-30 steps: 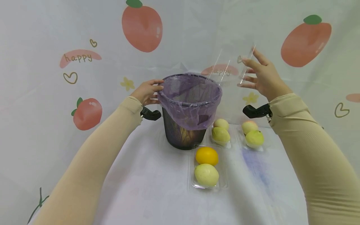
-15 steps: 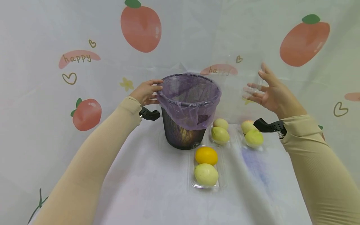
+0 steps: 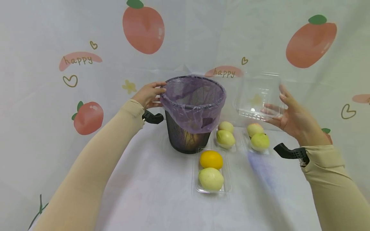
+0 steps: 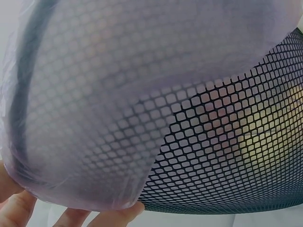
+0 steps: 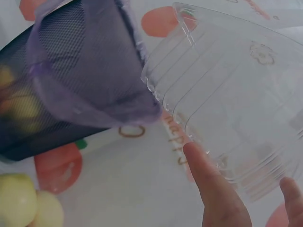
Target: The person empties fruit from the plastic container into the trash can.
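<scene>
A black mesh bin (image 3: 188, 141) lined with a purple bag (image 3: 192, 106) stands at the back of the table. My left hand (image 3: 150, 94) grips its left rim; in the left wrist view my fingertips (image 4: 113, 217) lie under the bag's edge (image 4: 118, 94). My right hand (image 3: 289, 115) holds an empty clear plastic container (image 3: 257, 96) in the air to the right of the bin, thumb on its side and fingers beneath. The right wrist view shows the container (image 5: 227, 104) beside the bin (image 5: 61, 85).
Three clear trays of fruit lie in front of and right of the bin: an orange (image 3: 211, 159) with a pale green fruit (image 3: 211, 178), and two pairs of green fruit (image 3: 225, 138) (image 3: 258, 139). A fruit-print cloth covers the table and backdrop.
My right hand has come down and to the right, carrying the clear container away from above the bin. The left hand has stayed on the rim.
</scene>
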`<action>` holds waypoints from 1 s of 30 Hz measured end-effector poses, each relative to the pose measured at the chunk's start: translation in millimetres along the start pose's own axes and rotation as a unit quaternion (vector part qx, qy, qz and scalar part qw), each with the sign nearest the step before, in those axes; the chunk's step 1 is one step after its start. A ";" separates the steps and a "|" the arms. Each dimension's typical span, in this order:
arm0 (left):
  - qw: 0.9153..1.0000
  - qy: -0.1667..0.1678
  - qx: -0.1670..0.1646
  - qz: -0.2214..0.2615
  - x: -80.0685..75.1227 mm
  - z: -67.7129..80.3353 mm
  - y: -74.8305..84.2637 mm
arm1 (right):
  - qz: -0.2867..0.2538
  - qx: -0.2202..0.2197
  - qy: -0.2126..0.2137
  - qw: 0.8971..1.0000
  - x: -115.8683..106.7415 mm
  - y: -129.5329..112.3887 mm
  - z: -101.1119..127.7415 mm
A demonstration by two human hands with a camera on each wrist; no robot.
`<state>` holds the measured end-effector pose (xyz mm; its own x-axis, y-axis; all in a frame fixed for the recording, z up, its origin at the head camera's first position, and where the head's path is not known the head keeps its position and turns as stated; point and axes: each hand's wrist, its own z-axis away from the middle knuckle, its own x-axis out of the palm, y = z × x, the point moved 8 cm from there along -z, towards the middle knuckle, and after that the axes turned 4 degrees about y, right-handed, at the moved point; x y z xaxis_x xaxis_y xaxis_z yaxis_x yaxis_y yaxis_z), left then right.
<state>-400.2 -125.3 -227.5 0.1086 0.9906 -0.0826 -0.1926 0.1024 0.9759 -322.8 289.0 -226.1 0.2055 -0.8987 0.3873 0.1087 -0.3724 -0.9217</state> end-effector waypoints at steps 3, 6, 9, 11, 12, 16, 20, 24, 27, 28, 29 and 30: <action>1.000 0.001 -0.002 0.002 0.0 -1.5 -0.8 | -0.012 0.003 -0.040 0.999 -9.5 14.5 9.2; 1.000 0.000 -0.002 0.005 -0.1 -3.9 -1.7 | -0.014 0.009 -0.075 0.997 -18.4 30.8 19.0; 1.000 0.000 -0.002 0.006 -0.5 -6.1 -2.9 | 0.000 0.016 -0.101 0.995 -25.8 47.4 29.1; 1.000 -0.001 -0.001 0.003 -1.2 -7.1 -3.7 | 0.010 0.023 -0.120 0.992 -29.5 59.3 36.4; 1.000 -0.001 0.000 0.002 -1.6 -7.5 -4.1 | 0.012 0.027 -0.130 0.991 -31.0 65.6 40.1; 1.000 -0.002 0.005 -0.001 -2.9 -9.1 -5.4 | 0.034 0.049 -0.152 0.987 -41.0 91.4 54.2; 1.000 0.000 0.003 0.003 -2.8 -10.4 -6.7 | 0.070 0.073 -0.145 0.984 -55.8 113.8 67.3; 1.000 0.000 0.002 0.008 -2.4 -10.7 -6.9 | 0.086 0.101 -0.149 0.980 -68.3 132.0 79.4; 1.000 0.000 0.004 0.011 -2.2 -10.0 -6.0 | 0.099 0.125 -0.141 0.977 -77.9 144.1 86.4; 1.000 -0.001 0.004 0.010 -2.0 -9.6 -5.7 | 0.103 0.134 -0.137 0.976 -81.4 147.7 88.6; 1.000 -0.001 0.004 0.008 -1.7 -9.1 -5.3 | 0.109 0.144 -0.132 0.975 -85.0 151.6 90.9; 1.000 -0.001 0.004 0.007 -1.5 -8.4 -4.9 | 0.116 0.153 -0.127 0.973 -88.6 155.0 93.1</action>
<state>-407.6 -126.5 -233.9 0.1087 0.9917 -0.0683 -0.1856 0.0878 0.9787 -233.6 332.4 -401.3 0.4891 -0.8493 0.1985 0.3074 -0.0452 -0.9505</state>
